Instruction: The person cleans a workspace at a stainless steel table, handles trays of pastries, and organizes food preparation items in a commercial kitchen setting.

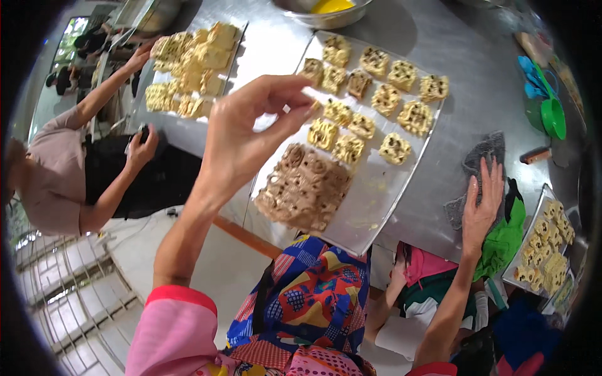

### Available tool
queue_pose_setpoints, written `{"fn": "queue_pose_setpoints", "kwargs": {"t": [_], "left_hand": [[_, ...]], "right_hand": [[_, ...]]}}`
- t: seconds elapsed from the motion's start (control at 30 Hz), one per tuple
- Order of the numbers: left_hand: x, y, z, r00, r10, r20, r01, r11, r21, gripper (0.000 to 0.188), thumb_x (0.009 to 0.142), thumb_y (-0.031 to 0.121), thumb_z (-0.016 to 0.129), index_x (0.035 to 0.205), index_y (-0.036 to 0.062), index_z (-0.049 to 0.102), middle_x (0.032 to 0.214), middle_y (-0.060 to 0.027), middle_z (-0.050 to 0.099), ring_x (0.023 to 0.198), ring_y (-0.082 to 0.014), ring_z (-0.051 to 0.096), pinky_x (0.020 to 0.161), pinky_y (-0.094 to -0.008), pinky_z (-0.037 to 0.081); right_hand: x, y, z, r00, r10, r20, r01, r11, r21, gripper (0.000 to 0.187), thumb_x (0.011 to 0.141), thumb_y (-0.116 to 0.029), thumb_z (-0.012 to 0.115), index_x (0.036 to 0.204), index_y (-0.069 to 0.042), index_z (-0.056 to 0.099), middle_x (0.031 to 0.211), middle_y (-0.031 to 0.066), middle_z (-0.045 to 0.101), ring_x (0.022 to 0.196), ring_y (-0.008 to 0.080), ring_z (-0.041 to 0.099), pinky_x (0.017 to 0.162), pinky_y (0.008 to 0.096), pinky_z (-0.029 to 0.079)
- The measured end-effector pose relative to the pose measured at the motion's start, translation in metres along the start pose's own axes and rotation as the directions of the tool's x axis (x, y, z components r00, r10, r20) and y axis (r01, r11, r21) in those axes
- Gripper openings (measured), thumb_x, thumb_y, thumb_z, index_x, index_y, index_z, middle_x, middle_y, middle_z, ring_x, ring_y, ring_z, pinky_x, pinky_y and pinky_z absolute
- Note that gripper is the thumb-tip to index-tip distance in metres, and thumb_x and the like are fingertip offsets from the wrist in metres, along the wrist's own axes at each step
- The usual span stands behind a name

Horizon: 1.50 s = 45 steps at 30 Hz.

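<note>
Two bare hands work above a metal table (433, 207), as seen in the head view; the left hand (241, 128) is raised over the near left part of a tray (367, 216), its fingers curled and the thumb and index tips drawn close together; whether it grips a morsel there cannot be told; the right hand (483, 197) lies palm down, fingers straight and slightly spread, on a grey cloth (483, 150), grasping nothing visible.

To the right of the left hand's fingertips, small cream-topped squares (395, 149) with dark bits stand in loose rows on the tray; just below these fingertips, at the tray's near left corner, sits a larger brown cream-topped block (301, 191).

Left of and beyond the left hand, a second tray (221, 94) bears pale yellow pieces (194, 59), with a co-worker's hand (139, 57) at its far left edge; beyond the left hand's fingertips, a metal bowl (332, 19) contains something yellow.

Beyond the right hand and to its right lies a green scoop (553, 119); just beside its wrist, a green cloth (503, 241); farther right, another tray (513, 276) of yellow pieces.
</note>
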<state>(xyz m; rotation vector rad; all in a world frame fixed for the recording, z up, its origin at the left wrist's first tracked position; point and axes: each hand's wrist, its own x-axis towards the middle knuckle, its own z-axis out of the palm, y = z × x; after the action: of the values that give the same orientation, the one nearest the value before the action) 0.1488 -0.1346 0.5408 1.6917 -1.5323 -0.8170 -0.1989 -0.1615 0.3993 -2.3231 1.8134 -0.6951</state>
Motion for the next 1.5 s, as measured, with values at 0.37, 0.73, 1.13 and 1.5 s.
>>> {"fn": "queue_pose_setpoints", "kwargs": {"t": [0.37,0.73,1.13,1.5], "left_hand": [[0.007,0.039,0.049,0.993,0.108,0.041,-0.104,0.991,-0.089,0.03,0.078,-0.005,0.063,0.108,-0.0009,0.059,0.09,-0.0071,0.063,0.082,-0.0111,0.059,0.075,-0.0234,0.047],[0.025,0.134,0.142,0.85,0.338,0.403,-0.284,0.94,-0.19,0.03,0.079,-0.003,0.062,0.108,0.003,0.06,0.095,-0.0063,0.064,0.088,-0.0119,0.06,0.078,-0.0244,0.048],[0.037,0.248,0.396,0.369,0.715,0.593,-0.449,0.696,-0.56,0.027,0.079,0.001,0.063,0.106,-0.0013,0.059,0.095,-0.0079,0.065,0.088,-0.0122,0.061,0.081,-0.0258,0.049],[0.073,0.269,0.537,0.132,0.719,0.682,-0.76,0.515,-0.396,0.029,0.076,0.006,0.063,0.105,0.0061,0.063,0.091,-0.0072,0.068,0.082,-0.0167,0.063,0.076,-0.0313,0.049]], "right_hand": [[-0.042,-0.039,0.002,0.987,0.118,-0.107,-0.103,0.986,0.134,0.038,0.083,-0.016,0.057,0.118,-0.002,0.053,0.133,0.0179,0.042,0.128,0.0327,0.034,0.106,0.0457,0.026],[-0.027,-0.002,-0.005,0.972,0.144,-0.186,-0.118,0.982,0.147,0.035,0.086,-0.021,0.053,0.116,-0.003,0.055,0.13,0.0148,0.045,0.126,0.0316,0.033,0.106,0.0439,0.023],[-0.032,0.007,-0.004,0.97,0.187,-0.157,-0.149,0.962,0.227,0.037,0.08,-0.018,0.054,0.112,0.002,0.054,0.124,0.0201,0.047,0.125,0.0329,0.036,0.106,0.0457,0.024],[-0.032,0.009,0.009,0.949,0.235,-0.209,-0.162,0.935,0.316,0.038,0.083,-0.017,0.051,0.116,0.002,0.052,0.133,0.0212,0.039,0.131,0.0347,0.027,0.109,0.0462,0.017]]}}
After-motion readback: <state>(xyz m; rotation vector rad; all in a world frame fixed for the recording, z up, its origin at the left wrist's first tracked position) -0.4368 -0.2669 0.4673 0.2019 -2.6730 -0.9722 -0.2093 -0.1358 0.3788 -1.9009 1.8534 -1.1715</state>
